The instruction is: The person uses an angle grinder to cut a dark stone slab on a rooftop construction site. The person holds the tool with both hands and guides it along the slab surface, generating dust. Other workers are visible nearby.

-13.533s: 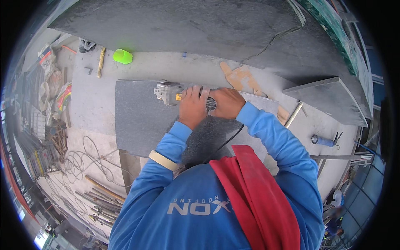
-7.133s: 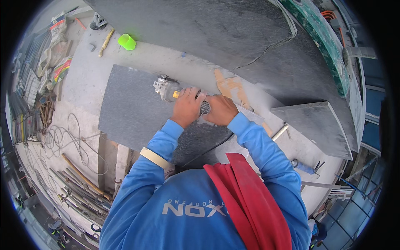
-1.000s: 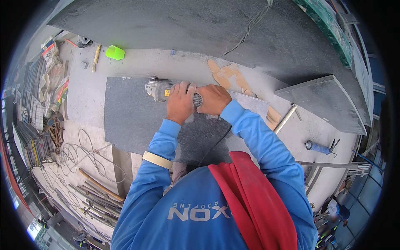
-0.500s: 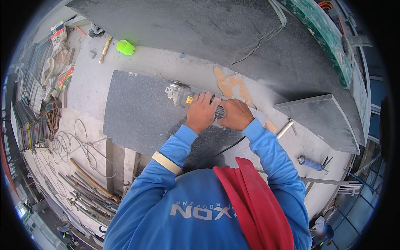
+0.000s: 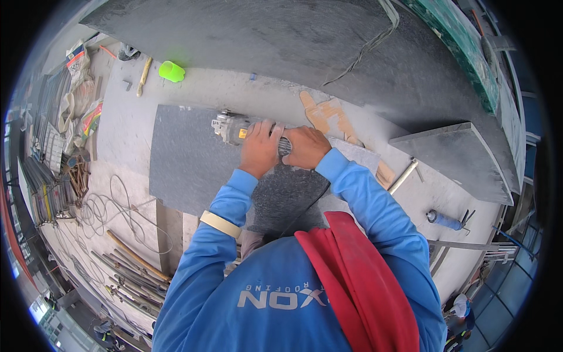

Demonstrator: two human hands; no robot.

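An angle grinder (image 5: pixel 234 128) lies across the far edge of a dark grey stone slab (image 5: pixel 187 158), its metal head pointing left. Wrapped round the body behind the head is my left hand (image 5: pixel 261 146). My right hand (image 5: pixel 305 146) grips the rear end of the same tool, close beside the left. The disc is mostly hidden at the far side of the head. A dark cord (image 5: pixel 314 199) runs back from the grinder over the slab toward my body.
Beyond the slab stands a large dark panel (image 5: pixel 252 41). A bright green cup (image 5: pixel 172 71) and torn brown cardboard (image 5: pixel 328 114) lie past the far edge. At right are a leaning grey slab (image 5: pixel 457 155) and a blue sealant gun (image 5: pixel 444 220). Coiled cable (image 5: pixel 117 205) and several poles (image 5: pixel 135 258) lie left.
Both hands have moved left along the slab's far edge with the grinder held between them. The view has shifted slightly.
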